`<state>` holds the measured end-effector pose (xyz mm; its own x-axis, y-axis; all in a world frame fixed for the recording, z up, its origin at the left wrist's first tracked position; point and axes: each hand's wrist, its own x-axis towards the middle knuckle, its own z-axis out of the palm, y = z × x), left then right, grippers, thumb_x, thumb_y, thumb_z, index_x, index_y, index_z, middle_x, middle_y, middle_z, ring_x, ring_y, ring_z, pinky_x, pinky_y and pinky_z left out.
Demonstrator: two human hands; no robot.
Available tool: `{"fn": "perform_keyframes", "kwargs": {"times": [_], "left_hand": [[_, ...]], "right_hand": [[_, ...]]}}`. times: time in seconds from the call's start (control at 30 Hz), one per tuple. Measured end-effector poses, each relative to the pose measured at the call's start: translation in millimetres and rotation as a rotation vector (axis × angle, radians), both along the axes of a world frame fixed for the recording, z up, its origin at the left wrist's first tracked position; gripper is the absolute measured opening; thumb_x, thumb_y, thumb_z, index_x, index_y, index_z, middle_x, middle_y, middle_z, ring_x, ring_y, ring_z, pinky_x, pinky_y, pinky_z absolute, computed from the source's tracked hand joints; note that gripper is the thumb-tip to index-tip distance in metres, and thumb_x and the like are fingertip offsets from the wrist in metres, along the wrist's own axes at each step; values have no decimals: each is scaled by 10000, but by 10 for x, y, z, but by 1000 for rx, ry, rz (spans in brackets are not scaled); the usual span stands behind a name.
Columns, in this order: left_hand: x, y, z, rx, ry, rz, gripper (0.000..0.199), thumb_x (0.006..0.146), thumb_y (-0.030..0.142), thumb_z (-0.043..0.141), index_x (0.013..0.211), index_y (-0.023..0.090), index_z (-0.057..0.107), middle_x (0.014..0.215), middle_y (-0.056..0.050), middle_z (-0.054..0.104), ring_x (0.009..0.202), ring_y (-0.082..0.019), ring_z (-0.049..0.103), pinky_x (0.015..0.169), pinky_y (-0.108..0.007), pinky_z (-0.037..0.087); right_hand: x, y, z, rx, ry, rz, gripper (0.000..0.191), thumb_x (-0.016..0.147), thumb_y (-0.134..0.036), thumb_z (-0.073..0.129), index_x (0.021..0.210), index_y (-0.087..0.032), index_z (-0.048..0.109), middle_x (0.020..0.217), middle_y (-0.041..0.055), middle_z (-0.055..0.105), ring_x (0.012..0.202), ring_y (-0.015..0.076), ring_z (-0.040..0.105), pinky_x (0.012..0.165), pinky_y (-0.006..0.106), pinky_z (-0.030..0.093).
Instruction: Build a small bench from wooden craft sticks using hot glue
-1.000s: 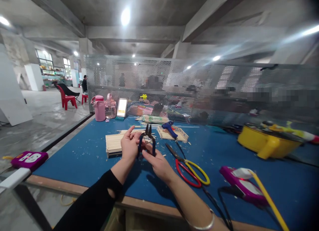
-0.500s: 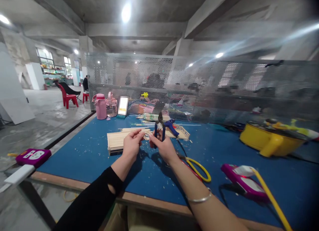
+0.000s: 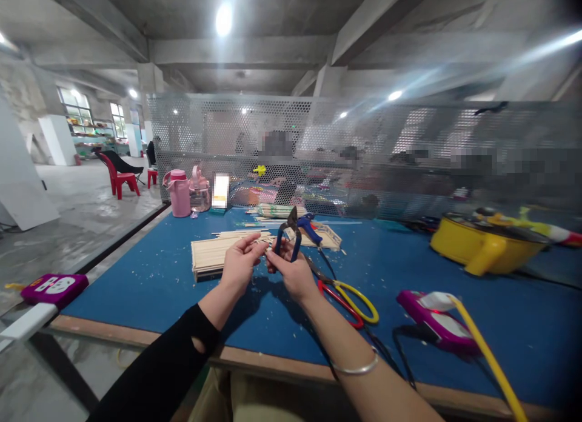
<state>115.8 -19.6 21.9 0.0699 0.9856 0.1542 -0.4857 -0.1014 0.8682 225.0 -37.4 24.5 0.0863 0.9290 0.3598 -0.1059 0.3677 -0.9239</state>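
Blue-handled nippers (image 3: 291,221) at ctr of frame, upright w/ a slight tilt, dark metal head pointing up, handles spread in a V. R hand (image 3: 293,271) is clamped on them, fingers wrapped round the handles. L hand (image 3: 240,263) is just beside, thumb & fingertips drawn together next to the R thumb; pale bit there is too small to ID, so can't tell if it's pinched.

L of ctr: box of pale wooden sticks (image 3: 208,256), flat slatted top, its R end hidden by L hand. Loose sticks (image 3: 240,234) behind it, bundled sticks (image 3: 284,211) further back. Just R of the nippers, a blue glue gun (image 3: 311,231) lies on a low stick-built tray (image 3: 333,239), partly blocked by nippers & R hand. Scissors (image 3: 359,301) w/ red & yellow loops sit lower R of ctr, blades partly behind the R wrist.

Blue tabletop (image 3: 150,301), pale scraps scattered on it. Far R: yellow pan (image 3: 468,246); lower R: purple power strip (image 3: 431,328) w/ white plug & yellow cord. Another purple strip (image 3: 54,288), far L edge. Pink jug (image 3: 179,197) & clear bottle (image 3: 199,196) upper L of tabletop, perforated metal screen (image 3: 218,122) behind.
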Motion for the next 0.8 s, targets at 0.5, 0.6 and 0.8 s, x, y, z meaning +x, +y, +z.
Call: {"fn": "perform_keyframes", "kwargs": {"times": [0.5, 0.6, 0.8], "left_hand": [[13, -24, -21, 76, 65, -11, 370, 554, 326, 736, 873, 149, 679, 681, -22, 661, 584, -88, 562, 525, -192, 427], [37, -17, -40, 68, 31, -12, 356, 530, 302, 750, 838, 138, 681, 640, -11, 653, 554, -82, 555, 550, -206, 440], [55, -1, -50, -54, -87, -36, 326, 494, 294, 767, 753, 125, 664, 598, -4, 631, 558, -85, 575, 577, -209, 443]], "right_hand": [[140, 35, 38, -51, 68, 53, 375, 521, -280, 721, 806, -197, 492, 574, -82, 494, 440, 82, 432, 426, 233, 346], [139, 34, 46, -41, 62, 38, 380, 531, -291, 717, 820, -198, 490, 572, -81, 488, 434, 83, 432, 426, 236, 348], [117, 38, 40, 32, 8, -66, 350, 565, -337, 709, 800, -196, 490, 566, -64, 503, 459, 97, 457, 457, 247, 387]]}}
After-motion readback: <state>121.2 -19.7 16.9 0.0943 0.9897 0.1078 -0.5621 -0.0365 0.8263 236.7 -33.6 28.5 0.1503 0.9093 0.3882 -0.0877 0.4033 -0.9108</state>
